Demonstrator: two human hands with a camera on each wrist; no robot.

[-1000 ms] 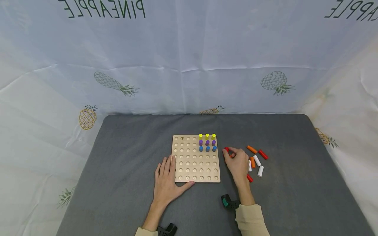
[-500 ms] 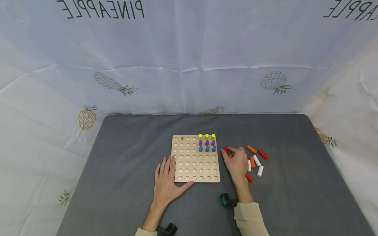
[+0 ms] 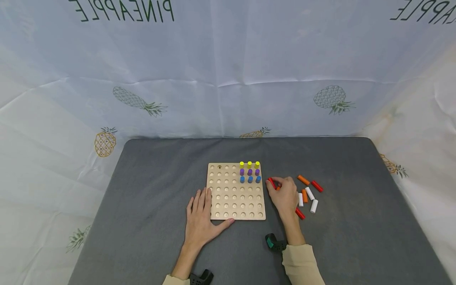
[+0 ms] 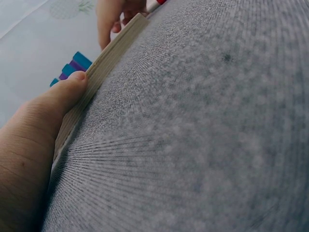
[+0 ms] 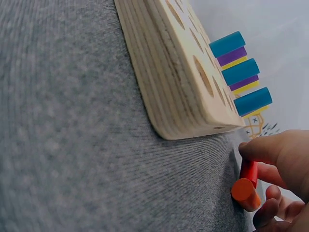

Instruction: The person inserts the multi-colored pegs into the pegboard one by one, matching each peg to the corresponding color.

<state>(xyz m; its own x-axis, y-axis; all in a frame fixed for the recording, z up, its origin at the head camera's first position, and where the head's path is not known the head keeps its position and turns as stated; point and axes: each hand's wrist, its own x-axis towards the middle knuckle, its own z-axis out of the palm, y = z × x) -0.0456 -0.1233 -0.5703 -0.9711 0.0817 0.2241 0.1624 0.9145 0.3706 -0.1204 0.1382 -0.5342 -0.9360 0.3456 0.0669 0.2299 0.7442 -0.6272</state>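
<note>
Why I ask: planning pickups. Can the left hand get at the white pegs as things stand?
Probably not directly: the right hand, pinching a red peg, lies between the left hand and the white pegs.

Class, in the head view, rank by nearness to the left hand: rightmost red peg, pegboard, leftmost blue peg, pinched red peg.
1. Pegboard, touching the left hand.
2. Leftmost blue peg, standing in it.
3. Pinched red peg, at the right hand.
4. Rightmost red peg, lying beyond that hand.
</note>
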